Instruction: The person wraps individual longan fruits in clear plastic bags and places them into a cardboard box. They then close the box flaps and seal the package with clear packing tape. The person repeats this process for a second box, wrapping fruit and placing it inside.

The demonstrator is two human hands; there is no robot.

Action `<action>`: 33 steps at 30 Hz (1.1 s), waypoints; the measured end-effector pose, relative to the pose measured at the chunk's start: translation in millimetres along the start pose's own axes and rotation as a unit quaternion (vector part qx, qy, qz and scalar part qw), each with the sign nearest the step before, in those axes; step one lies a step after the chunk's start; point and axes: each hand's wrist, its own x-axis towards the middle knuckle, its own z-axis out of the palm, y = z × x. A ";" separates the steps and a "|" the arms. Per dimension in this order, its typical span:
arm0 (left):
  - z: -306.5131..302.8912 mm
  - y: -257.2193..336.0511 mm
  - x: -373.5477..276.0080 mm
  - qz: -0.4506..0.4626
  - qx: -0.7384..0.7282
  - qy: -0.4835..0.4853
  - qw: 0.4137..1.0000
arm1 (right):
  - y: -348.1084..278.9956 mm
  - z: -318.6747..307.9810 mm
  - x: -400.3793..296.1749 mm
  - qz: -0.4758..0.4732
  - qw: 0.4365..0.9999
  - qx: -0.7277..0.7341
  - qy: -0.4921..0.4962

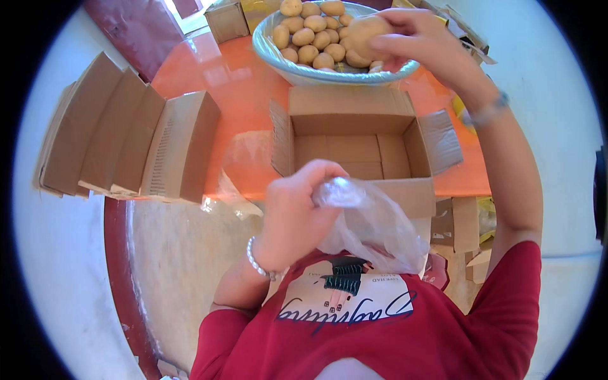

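My left hand (299,213) grips a clear plastic bag (380,223) by its bunched top, and the bag hangs down in front of my shirt. Above the right rim of a light blue basin (275,64), my right hand (422,42) holds a large potato (368,35) between thumb and fingers. Many potatoes (316,23) are heaped in the basin, which has clear plastic over its rim. Between the basin and me stands an open cardboard box (351,128) with its flaps spread outward. The cardboard floor shows inside it; its near part is hidden by my left hand and the bag.
Several folded cardboard boxes (123,137) stand in a row on the left of the orange table (237,90). A loose clear plastic film (244,161) hangs over the table's front edge. More cardboard (463,223) lies below the table at right, and another box (227,21) stands behind.
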 end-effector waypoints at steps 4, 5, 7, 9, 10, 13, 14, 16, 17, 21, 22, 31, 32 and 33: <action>6.3 4.1 1.7 0.002 0.077 0.026 0.997 | -19.4 17.8 -98.8 -0.133 0.959 0.237 -0.076; 8.0 7.6 2.1 0.008 0.082 0.023 0.996 | -20.0 26.7 -117.3 -0.160 0.956 0.218 -0.110; 12.4 14.6 2.7 0.022 0.090 0.011 0.996 | -24.0 42.6 -151.5 -0.151 0.962 0.151 -0.172; 17.0 22.4 -3.2 0.016 0.093 -0.014 0.995 | -27.1 63.8 -178.4 -0.062 0.976 0.043 -0.203; 21.0 27.7 -5.9 0.016 0.091 -0.032 0.995 | -22.7 73.3 -190.1 0.003 0.981 -0.013 -0.196; 30.7 52.0 -21.1 -0.010 0.007 -0.166 0.986 | 12.4 96.4 -214.5 -0.095 0.984 -0.140 0.061; 35.4 51.4 -29.6 0.046 0.014 -0.208 0.977 | 16.2 98.6 -223.2 -0.081 0.979 -0.171 0.070; 42.0 55.1 -36.2 0.150 0.009 -0.308 0.940 | 21.7 103.1 -234.3 -0.112 0.963 -0.199 0.140; 44.8 56.7 -38.6 0.200 0.006 -0.355 0.913 | 25.5 106.4 -239.9 -0.127 0.953 -0.213 0.175; 49.7 60.8 -42.6 0.293 0.053 -0.213 0.931 | 42.6 105.6 -266.3 -0.044 0.952 -0.166 0.254; 49.4 58.1 -47.7 0.250 0.044 -0.140 0.957 | 37.4 100.2 -271.0 -0.032 0.958 -0.139 0.248; 101.6 56.1 -37.7 0.116 -0.156 -0.231 0.953 | 37.9 110.4 -285.9 -0.073 0.957 -0.074 0.270; 106.3 54.0 -35.3 0.136 -0.153 -0.238 0.949 | 42.5 114.5 -288.0 -0.062 0.961 -0.045 0.265; 110.0 52.6 -34.2 0.155 -0.153 -0.242 0.946 | 45.5 118.6 -289.0 -0.051 0.964 -0.016 0.259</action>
